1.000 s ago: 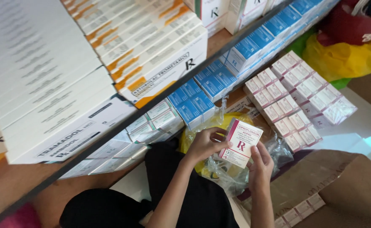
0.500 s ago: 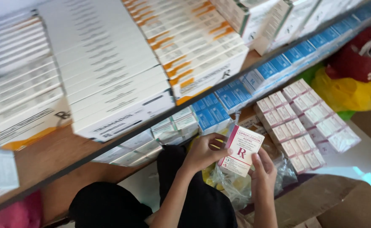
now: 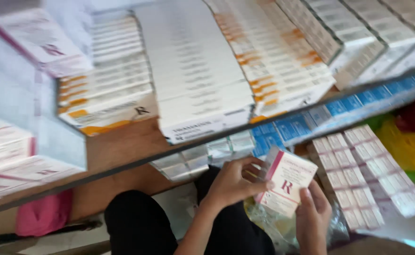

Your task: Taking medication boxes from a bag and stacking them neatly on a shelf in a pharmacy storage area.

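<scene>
A wooden shelf (image 3: 118, 151) edged with a dark rail fills the view, stacked with flat white cartons. Below it, the small white cardboard box with a pink stripe (image 3: 287, 182) sits lifted in both hands, not yet shelved: left hand (image 3: 231, 182) pinching its near edge, right hand (image 3: 313, 215) cupping underneath. Rows of matching pink-and-white boxes (image 3: 363, 177) lie beside it.

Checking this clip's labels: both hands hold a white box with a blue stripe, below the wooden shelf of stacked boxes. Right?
Not quite. In the head view the box held by the left hand and right hand is white with a pink stripe, not blue. It is indeed below the wooden shelf of stacked boxes.
</scene>
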